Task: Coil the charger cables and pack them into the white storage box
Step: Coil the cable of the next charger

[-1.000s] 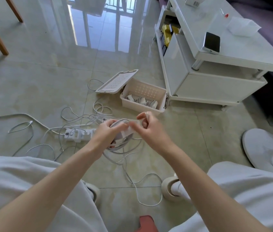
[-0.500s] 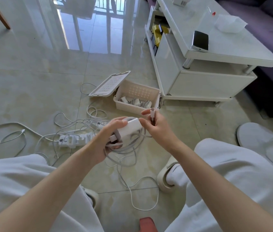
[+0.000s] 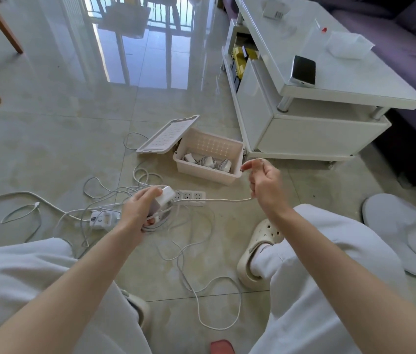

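Note:
My left hand (image 3: 138, 209) grips a white charger block (image 3: 165, 196) with loops of its cable coiled under the palm. From that coil a white cable (image 3: 222, 200) runs taut to the right into my right hand (image 3: 265, 183), whose lower fingers curl round it while the forefinger and thumb stick out. The white storage box (image 3: 208, 172) stands open on the floor just beyond both hands, with several coiled chargers (image 3: 208, 161) inside. Its lid (image 3: 167, 134) leans at the box's left side.
A white power strip (image 3: 191, 196) and loose white cables (image 3: 209, 290) sprawl over the tiled floor between my knees and to the left. A white coffee table (image 3: 329, 80) with a phone (image 3: 303, 70) stands at right. A fan base (image 3: 403, 233) sits by my right knee.
My right hand has drawn away to the right, pulling a length of cable straight out from the coil. My left hand has stayed on the charger block. The view has shifted.

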